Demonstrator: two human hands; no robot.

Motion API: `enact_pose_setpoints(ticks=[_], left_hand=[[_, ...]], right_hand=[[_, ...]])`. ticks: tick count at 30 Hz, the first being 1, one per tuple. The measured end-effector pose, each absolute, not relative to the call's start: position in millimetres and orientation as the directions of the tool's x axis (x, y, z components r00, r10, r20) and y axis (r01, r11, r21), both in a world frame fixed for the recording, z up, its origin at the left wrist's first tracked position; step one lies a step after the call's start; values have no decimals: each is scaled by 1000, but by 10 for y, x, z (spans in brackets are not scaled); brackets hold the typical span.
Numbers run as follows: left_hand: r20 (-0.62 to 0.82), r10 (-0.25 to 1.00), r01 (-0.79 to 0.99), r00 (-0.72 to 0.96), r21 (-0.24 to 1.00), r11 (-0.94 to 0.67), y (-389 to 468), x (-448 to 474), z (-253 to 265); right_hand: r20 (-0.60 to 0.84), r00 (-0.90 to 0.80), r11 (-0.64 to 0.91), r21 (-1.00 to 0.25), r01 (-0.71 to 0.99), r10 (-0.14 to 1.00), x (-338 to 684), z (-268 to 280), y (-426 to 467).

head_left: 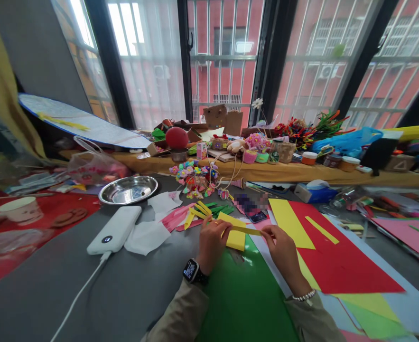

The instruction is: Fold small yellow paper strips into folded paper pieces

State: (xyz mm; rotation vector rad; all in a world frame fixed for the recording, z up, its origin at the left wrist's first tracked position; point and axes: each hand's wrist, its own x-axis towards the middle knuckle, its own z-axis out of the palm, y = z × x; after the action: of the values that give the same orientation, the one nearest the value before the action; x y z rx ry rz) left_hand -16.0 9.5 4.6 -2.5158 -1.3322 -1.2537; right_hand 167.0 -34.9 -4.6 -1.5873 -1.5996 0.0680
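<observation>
1. Left hand [212,243] is clamped on one end of the yellow paper strip [246,231].
2. Right hand [282,247] pinches its other end, at 3 o'clock.
3. The strip hangs above the green sheet [245,294] on the counter [124,289].

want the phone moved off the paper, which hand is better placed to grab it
Right, probably. The right hand pinches the yellow strip just below the phone; the left hand sits farther left, holding the strip's folded end.

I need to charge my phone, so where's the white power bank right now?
In the head view, the white power bank lies on the grey table left of the left hand, below the metal bowl and beside white tissue.
</observation>
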Motion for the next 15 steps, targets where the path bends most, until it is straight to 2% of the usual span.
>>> enact_pose_setpoints(ticks=[7, 10, 12, 14, 15], left_hand=[[666, 704, 736, 247, 344, -583, 126, -176, 37], [662, 737, 754, 135, 414, -509, 152, -220, 45], [627, 778, 728, 26, 522, -445, 165, -248, 50], [558, 830, 638, 5, 637, -432, 165, -253, 50], [523, 852, 602, 19, 674, -427, 158, -242, 48]], right_hand=[[491, 209, 179, -629, 756, 846, 1641, -22, -352], [465, 289, 154, -707, 690, 837, 1664, -13, -358], [373, 397, 122, -839, 531, 838, 1695, -14, -351], [184, 443, 109, -976, 190, 877, 1715, -20, -335], [86, 430, 93, -996, 5, 899, 1713, -24, -327]])
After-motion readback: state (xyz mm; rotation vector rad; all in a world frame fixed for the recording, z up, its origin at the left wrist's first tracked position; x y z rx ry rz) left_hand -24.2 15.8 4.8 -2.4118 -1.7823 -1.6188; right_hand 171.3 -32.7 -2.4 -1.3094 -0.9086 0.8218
